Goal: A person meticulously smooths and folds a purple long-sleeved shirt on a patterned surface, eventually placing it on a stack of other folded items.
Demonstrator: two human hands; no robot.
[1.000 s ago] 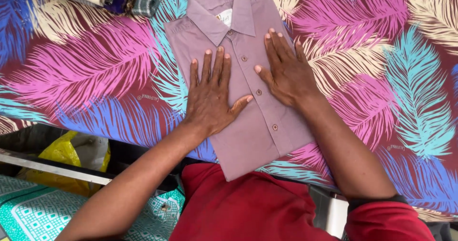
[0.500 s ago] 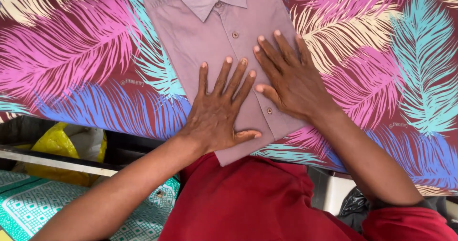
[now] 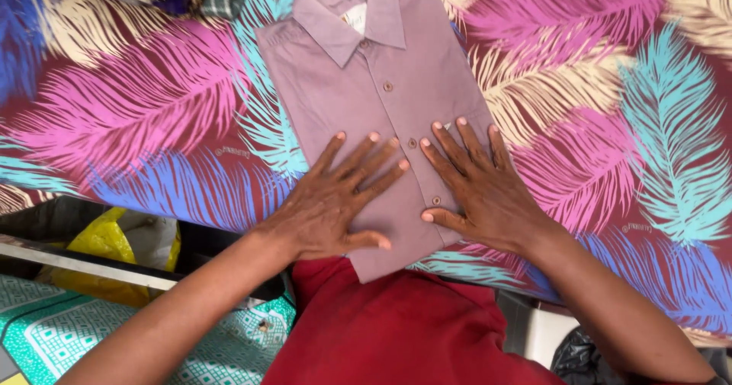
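Both the left hand (image 3: 332, 206) and right hand (image 3: 480, 190) are pressing flat, fingers (image 3: 366, 160) spread and gripping nothing, on the folded mauve shirt (image 3: 366, 103) lying on the feather-patterned table (image 3: 152, 110), seemingly flattening it.

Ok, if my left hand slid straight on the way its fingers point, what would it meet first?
The left hand lies flat on the folded mauve shirt, fingers aimed up and slightly right. It would probably cross the button placket first, then the collar.

feather-print cloth (image 3: 152, 103) (pink, blue, cream) covers the table; green patterned floor (image 3: 46, 332) below, yellow bag (image 3: 99, 240).
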